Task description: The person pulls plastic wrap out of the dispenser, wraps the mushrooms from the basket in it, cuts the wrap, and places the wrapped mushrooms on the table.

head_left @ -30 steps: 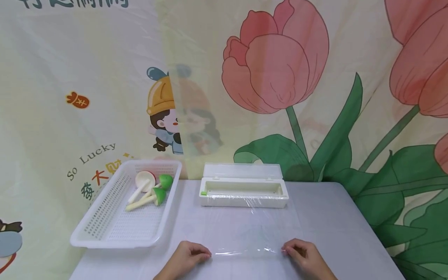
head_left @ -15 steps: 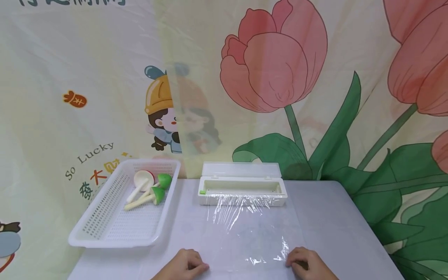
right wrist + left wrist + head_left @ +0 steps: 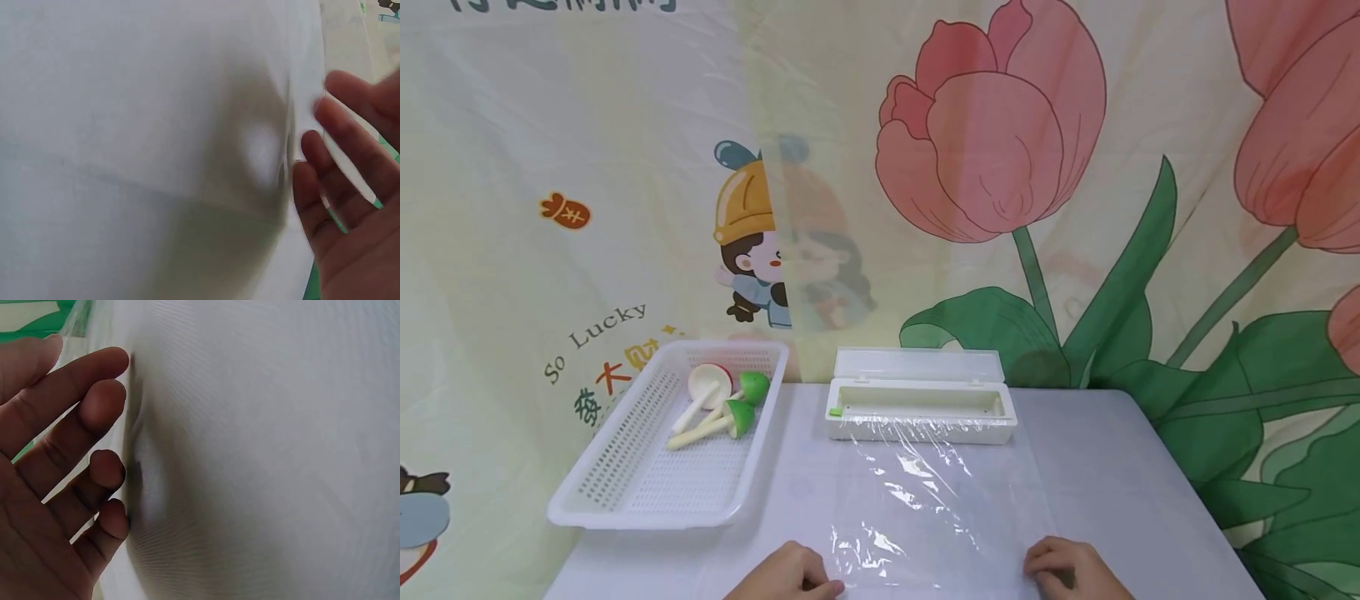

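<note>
A clear sheet of plastic wrap (image 3: pixel 917 508) stretches from the white dispenser box (image 3: pixel 917 431) toward the near side of the table, wrinkled and shiny. My left hand (image 3: pixel 790 573) pinches its near left corner between thumb and fingers. At the near right corner, my right hand (image 3: pixel 1071 571) holds the film the same way. In the left wrist view, the left hand's fingers (image 3: pixel 103 406) are bent beside the white cloth, with sheer film near the thumb. Slightly blurred, the right hand's fingers (image 3: pixel 331 119) curve near the cloth; the film between them is hard to make out.
The dispenser's clear lid (image 3: pixel 917 365) stands raised at the back. To the left is a white plastic basket (image 3: pixel 647 517) holding a white-and-red toy mushroom (image 3: pixel 709 383) and green-and-cream toy pieces (image 3: pixel 741 417). A printed curtain (image 3: pixel 820 100) hangs behind the table (image 3: pixel 1120 483).
Both hands have drawn the plastic wrap closer to me, lengthening it from the box. They have also moved slightly apart. Creases and glare now spread across the film.
</note>
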The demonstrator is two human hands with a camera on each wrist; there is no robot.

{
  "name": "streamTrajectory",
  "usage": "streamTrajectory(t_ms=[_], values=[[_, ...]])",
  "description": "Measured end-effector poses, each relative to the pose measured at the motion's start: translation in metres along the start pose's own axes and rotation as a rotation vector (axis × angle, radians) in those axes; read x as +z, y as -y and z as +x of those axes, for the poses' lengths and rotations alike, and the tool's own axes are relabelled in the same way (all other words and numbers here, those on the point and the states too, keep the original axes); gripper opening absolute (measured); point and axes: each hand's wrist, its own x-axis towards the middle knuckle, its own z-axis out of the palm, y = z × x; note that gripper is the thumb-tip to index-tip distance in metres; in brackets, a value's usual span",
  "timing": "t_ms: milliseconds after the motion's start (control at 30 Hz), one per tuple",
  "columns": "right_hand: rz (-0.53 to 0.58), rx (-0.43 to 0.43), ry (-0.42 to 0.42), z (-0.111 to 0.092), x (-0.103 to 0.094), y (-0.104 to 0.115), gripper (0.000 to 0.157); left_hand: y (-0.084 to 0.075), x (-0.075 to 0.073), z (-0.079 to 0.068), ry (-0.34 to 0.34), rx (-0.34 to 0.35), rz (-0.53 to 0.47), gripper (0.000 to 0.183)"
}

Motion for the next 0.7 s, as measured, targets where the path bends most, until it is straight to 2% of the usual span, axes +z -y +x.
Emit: streamTrajectory(t_ms=[167, 233, 333, 433, 567, 700], values=[[-0.017, 0.078, -0.176, -0.003, -0.002, 0.009, 0.014, -0.004, -0.006, -0.001, -0.011, 0.04, 0.019, 0.027], [-0.019, 0.111, -0.236, 0.0, -0.003, 0.013, 0.01, -0.007, -0.011, -0.001, -0.025, 0.083, 0.056, 0.024], [-0.044, 0.116, -0.303, 0.008, -0.004, 0.018, 0.014, -0.011, -0.018, -0.001, -0.068, 0.177, 0.102, 0.021], [-0.045, 0.133, -0.36, 0.018, -0.002, 0.021, 0.021, -0.017, -0.024, 0.0, -0.151, 0.3, 0.155, 0.018], [-0.037, 0.135, -0.45, 0.036, 0.005, 0.019, 0.029, -0.023, -0.032, 0.004, -0.286, 0.421, 0.23, 0.012], [-0.021, 0.147, -0.469, 0.054, 0.01, 0.016, 0.034, -0.023, -0.035, 0.015, -0.401, 0.461, 0.216, 0.015]])
